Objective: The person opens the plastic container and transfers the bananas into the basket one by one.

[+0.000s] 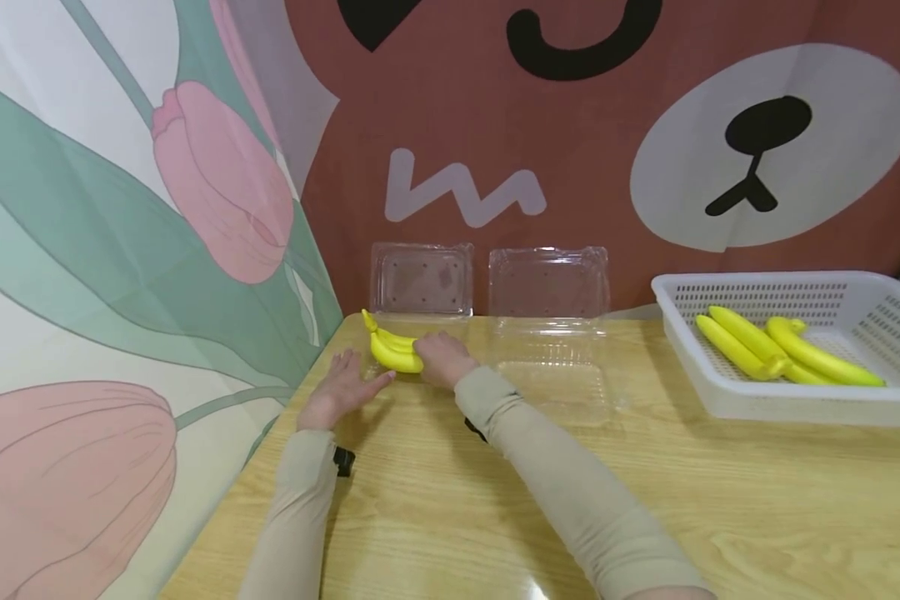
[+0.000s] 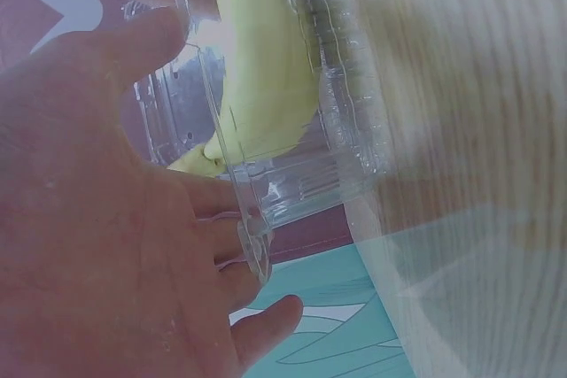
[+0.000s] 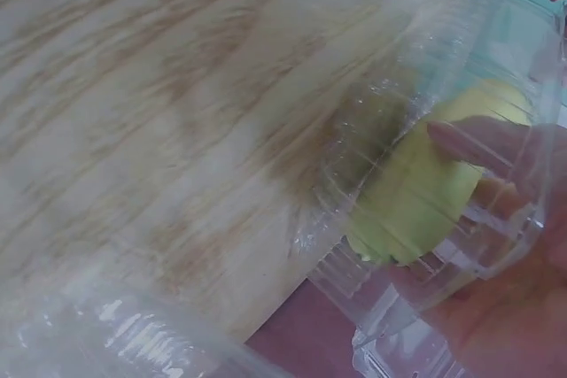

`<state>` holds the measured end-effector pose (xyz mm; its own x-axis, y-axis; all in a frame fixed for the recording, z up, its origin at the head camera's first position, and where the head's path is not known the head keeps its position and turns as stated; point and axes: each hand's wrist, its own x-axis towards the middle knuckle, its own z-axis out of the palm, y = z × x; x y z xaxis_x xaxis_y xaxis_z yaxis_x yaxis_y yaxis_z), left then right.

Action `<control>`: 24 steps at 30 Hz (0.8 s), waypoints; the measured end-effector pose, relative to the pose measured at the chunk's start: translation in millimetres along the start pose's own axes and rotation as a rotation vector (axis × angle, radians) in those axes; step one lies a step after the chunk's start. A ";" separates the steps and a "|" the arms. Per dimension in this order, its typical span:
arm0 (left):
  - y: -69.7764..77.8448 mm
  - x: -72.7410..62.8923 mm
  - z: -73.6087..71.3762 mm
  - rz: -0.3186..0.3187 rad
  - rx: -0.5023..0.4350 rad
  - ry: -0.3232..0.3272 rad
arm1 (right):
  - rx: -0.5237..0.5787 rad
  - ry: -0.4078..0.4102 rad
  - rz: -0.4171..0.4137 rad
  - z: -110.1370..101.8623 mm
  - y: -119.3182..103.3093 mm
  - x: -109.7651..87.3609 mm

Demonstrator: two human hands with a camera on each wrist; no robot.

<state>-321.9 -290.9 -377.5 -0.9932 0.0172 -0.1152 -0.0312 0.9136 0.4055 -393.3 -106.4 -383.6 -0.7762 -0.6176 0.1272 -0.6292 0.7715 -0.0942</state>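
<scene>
Yellow bananas (image 1: 394,353), with a stem end at the left, lie in the base of a clear plastic clamshell box (image 2: 292,196) at the table's far left. My right hand (image 1: 445,360) holds them at their right end; in the right wrist view its thumb lies on the yellow side, inside the box. My left hand (image 1: 337,390) is at the box's left side with fingers spread. Its thumb and fingers meet the rim in the left wrist view. The box's lid (image 1: 422,281) stands raised behind the bananas.
A second clear clamshell box (image 1: 551,400) is to the right, its lid (image 1: 547,287) raised against the back cloth. Further right stands a white perforated basket (image 1: 810,402) with several bananas (image 1: 825,354). Printed cloths border the wooden table (image 1: 435,508) at the left and back.
</scene>
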 end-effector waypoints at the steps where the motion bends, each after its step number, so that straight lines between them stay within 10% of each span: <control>1: 0.5 -0.1 -0.5 -0.002 -0.001 -0.001 | 0.002 0.005 -0.004 -0.1 0.0 -0.2; 24: 2.4 1.7 0.4 -0.021 0.014 -0.011 | 0.010 0.108 -0.012 -6.9 -4.0 -15.5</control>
<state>-323.6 -288.5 -377.1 -0.9910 0.0021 -0.1340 -0.0508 0.9194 0.3901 -378.5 -98.8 -378.4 -0.7600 -0.6061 0.2345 -0.6392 0.7623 -0.1013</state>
